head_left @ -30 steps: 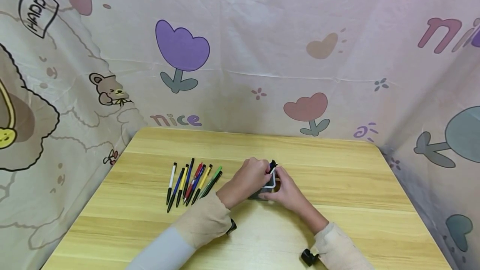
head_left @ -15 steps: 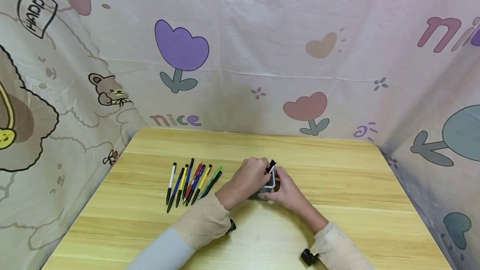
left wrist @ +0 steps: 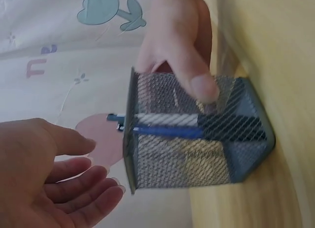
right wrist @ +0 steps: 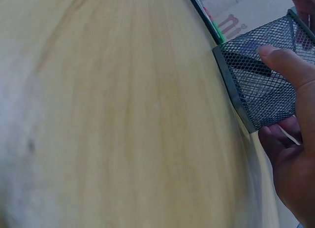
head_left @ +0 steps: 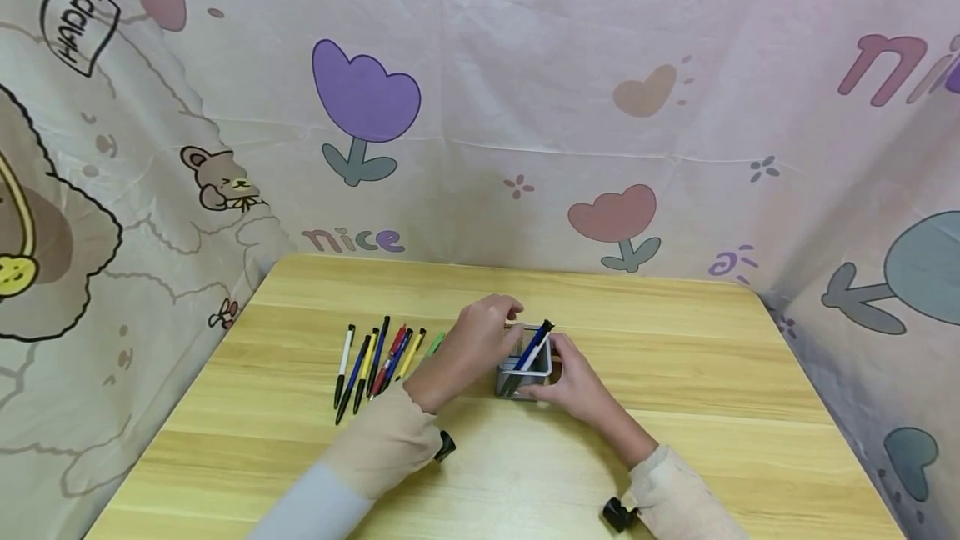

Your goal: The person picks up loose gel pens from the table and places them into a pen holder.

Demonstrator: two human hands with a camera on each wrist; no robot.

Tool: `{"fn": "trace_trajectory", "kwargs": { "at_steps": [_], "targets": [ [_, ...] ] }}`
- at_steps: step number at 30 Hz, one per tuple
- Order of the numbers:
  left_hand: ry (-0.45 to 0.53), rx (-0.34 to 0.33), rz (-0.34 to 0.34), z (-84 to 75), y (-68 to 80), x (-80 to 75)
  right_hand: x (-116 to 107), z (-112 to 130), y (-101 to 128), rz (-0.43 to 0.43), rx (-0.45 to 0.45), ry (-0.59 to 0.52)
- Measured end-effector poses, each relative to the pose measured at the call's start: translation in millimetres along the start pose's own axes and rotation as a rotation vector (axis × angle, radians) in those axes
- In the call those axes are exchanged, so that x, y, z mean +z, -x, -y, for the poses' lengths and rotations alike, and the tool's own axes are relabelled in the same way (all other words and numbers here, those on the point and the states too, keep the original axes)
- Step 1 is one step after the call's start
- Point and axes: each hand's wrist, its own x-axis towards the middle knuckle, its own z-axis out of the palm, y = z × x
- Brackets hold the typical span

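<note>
A dark mesh pen holder (head_left: 504, 387) stands upright on the table, also plain in the left wrist view (left wrist: 167, 169). My right hand (head_left: 573, 377) grips its right side; in the right wrist view the thumb lies against the mesh of the holder (right wrist: 246, 97). A blue pen (left wrist: 170, 132) and a white pen (left wrist: 167, 119) lean inside it, dark ends down. Just left of the rim, my left hand (head_left: 476, 344) hovers with loosely bent fingers and holds nothing, as the left wrist view of that hand (left wrist: 59, 179) confirms.
Several pens lie side by side on the wooden table (head_left: 675, 357) left of the holder, among them a white pen (head_left: 343, 365), a red pen (head_left: 393, 344) and a green one (head_left: 435, 343). My left forearm partly covers them. A patterned cloth (head_left: 480, 107) hangs behind.
My left hand has let go of the pen in the holder and drawn back to the left, uncovering the holder's opening and both pens. The right hand keeps its grip in place.
</note>
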Motion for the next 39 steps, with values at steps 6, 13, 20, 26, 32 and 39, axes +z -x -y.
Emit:
{"fn": "trace_trajectory", "kwargs": {
  "at_steps": [6,13,20,26,32,39],
  "targets": [
    [0.014,-0.030,-0.027,14.9,2.0,-10.9,1.1,0.6,-0.5,-0.006,0.008,0.007],
    [0.001,-0.076,-0.029,33.7,6.4,-16.0,1.0,1.6,0.1,-0.025,0.026,0.027],
    [-0.025,-0.127,-0.001,49.7,16.6,-16.6,2.5,-1.7,-2.3,-0.011,0.028,0.018],
    [-0.060,-0.195,0.067,61.1,27.0,-17.7,2.3,-1.1,-2.3,-0.010,0.026,0.014],
    [-0.056,-0.298,0.167,70.6,35.8,-17.4,1.4,-0.6,-1.4,-0.015,0.028,0.031],
    [-0.045,-0.335,0.213,78.3,44.5,-14.3,0.8,0.3,-0.7,-0.014,0.028,0.035]
  ]
}}
